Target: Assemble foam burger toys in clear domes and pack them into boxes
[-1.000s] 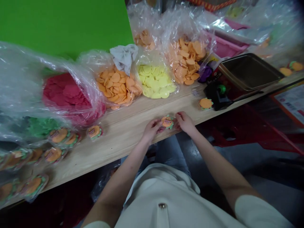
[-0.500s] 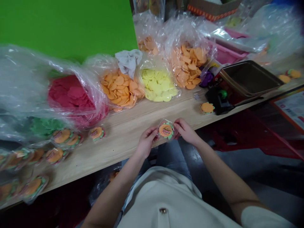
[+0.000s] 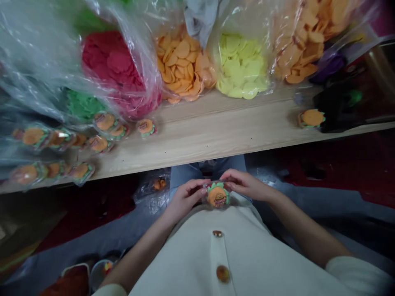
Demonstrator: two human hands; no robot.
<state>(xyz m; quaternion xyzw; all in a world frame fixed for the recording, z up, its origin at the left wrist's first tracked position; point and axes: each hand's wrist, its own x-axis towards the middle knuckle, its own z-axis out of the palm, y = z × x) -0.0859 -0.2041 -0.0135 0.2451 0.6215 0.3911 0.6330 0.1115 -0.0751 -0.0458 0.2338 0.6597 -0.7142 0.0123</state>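
Note:
A foam toy burger point(image 3: 218, 196) in clear plastic packaging is held close against my shirt, below the table edge. Its round orange top carries a printed picture, and a frilly green layer shows around it. My left hand point(image 3: 189, 198) pinches the package's left side between thumb and fingers. On the other side, my right hand point(image 3: 247, 184) grips the upper right edge with bent fingers. The undersides of the package and some fingertips are hidden.
Along the wooden table point(image 3: 191, 139) stand plastic bags of red foam pieces point(image 3: 114, 70), orange pieces point(image 3: 182, 65) and yellow pieces point(image 3: 242, 65). Several packaged burgers point(image 3: 82, 170) lie at left. Another burger point(image 3: 312, 118) sits at right beside a black object point(image 3: 335, 105).
Both hands have drawn the packaged burger off the table edge toward my body, and it has turned so its green frill faces away. The camera view has tilted downward.

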